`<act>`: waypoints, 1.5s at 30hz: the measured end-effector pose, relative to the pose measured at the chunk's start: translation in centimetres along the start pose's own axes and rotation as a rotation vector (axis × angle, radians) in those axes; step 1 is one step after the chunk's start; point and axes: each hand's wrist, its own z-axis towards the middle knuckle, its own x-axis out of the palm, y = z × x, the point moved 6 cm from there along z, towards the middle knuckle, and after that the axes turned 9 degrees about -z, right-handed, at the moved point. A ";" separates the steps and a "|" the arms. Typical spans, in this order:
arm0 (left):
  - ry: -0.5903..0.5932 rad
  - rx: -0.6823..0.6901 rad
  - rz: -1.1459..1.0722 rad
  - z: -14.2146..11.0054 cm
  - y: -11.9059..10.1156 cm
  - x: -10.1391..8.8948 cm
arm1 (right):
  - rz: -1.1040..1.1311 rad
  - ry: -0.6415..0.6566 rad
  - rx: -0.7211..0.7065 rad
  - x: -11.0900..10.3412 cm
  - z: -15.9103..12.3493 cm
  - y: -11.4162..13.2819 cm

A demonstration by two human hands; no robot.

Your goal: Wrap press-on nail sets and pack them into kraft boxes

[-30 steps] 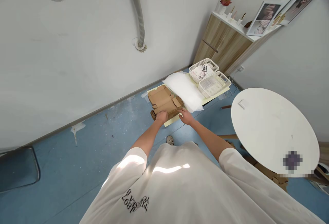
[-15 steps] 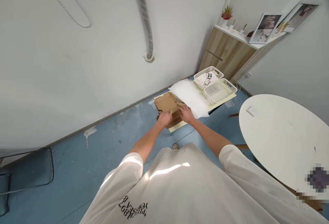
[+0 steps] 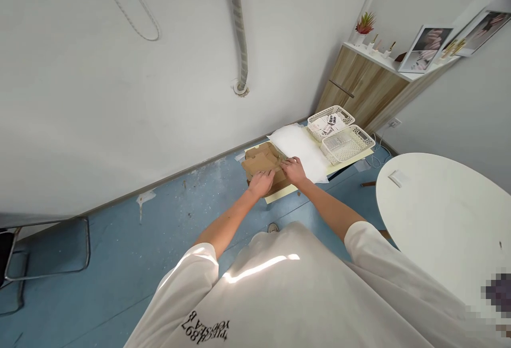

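Note:
A brown corrugated cardboard box lies on a pale yellow board, its lid folded down over the body. My left hand rests on the near edge of the box. My right hand grips the lid's far side, with its fingers pointing towards my left hand. Just beyond the box lies a white foam sheet, close to my right hand but not under it.
Two white plastic baskets hold small papers and packets beyond the foam. A round white table stands to the right, a metal-framed chair to the left. Behind stands a wooden cabinet.
The box lid, lying open a second ago, has folded down over the box. My hands have come closer together on top of it, and the whole view has shifted slightly.

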 end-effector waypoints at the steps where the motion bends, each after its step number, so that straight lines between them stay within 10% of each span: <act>1: -0.037 0.014 -0.004 0.3 -0.4 -0.6 | -0.004 -0.039 0.018 -0.7 -0.1 -0.5; 10: -0.320 0.264 -0.050 6.6 -7.9 -8.7 | -0.022 -0.384 0.276 -8.6 -4.4 -9.1; 18: -0.350 0.533 -0.075 14.8 -21.7 -11.0 | -0.141 -0.520 0.510 -14.1 -15.3 -21.2; 33: -0.057 0.779 -0.215 23.9 -57.4 1.2 | -0.181 -0.185 0.915 -13.3 -50.6 -39.0; 45: 0.059 0.963 -0.223 29.0 -71.1 8.9 | -0.131 -0.166 1.174 -9.1 -62.9 -46.1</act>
